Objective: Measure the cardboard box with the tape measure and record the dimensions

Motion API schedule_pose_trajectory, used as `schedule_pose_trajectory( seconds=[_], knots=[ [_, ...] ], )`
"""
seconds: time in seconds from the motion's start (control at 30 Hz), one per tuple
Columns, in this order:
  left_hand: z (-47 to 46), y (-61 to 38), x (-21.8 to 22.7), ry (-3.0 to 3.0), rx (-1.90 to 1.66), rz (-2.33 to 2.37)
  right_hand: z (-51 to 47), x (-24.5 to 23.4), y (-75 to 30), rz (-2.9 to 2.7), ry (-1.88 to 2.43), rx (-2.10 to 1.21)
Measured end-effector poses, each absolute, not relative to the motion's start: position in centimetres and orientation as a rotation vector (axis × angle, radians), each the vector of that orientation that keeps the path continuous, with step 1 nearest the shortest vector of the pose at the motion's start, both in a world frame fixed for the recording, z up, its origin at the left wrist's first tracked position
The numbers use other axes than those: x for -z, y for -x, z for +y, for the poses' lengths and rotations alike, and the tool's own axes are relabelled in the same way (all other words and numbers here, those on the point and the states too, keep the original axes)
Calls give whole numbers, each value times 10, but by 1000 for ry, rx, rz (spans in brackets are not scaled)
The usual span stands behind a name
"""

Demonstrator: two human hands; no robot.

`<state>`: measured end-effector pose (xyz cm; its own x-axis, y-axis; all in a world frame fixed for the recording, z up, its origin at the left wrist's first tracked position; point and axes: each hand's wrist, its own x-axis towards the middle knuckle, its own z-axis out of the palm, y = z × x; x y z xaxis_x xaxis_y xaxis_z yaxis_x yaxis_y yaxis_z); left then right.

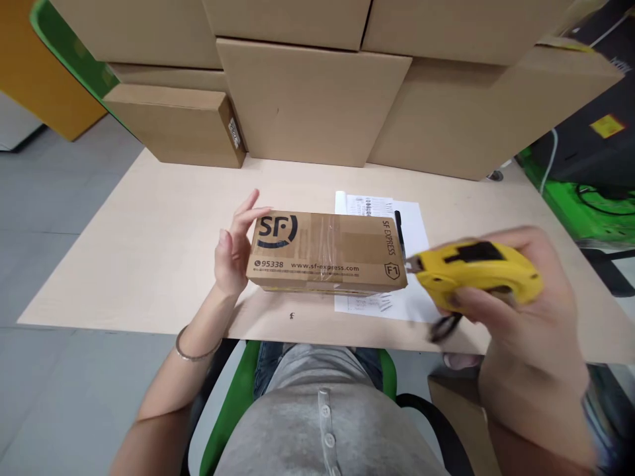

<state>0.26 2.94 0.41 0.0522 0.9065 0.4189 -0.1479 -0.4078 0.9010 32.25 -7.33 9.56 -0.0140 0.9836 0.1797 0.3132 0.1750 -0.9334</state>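
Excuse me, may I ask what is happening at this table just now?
A seated person has the left hand against the left end of a taped SF Express carton. The right hand grips a yellow tool, its metal tip close to the carton's right end. The carton partly hides papers on the table.
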Motion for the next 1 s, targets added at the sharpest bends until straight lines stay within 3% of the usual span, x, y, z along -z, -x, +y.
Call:
schedule_pose_trajectory(
  seconds=[0.1, 0.2, 0.43, 1.0],
  knots=[
    [37, -14, -9, -1345, -1472, 719, -22, -122, -279, -2013, 974, -789],
    [39, -21, -6, -1161, -1527, 661, 23, -135, -231, -2394, 910, -675],
    [42, -16, 4, -1046, -1577, 753, 49, -122, -188, -2574, 874, -600],
    [55, -10, 11, -1259, -1482, 594, -9, -102, -377, -2128, 1357, -756]
  ],
)
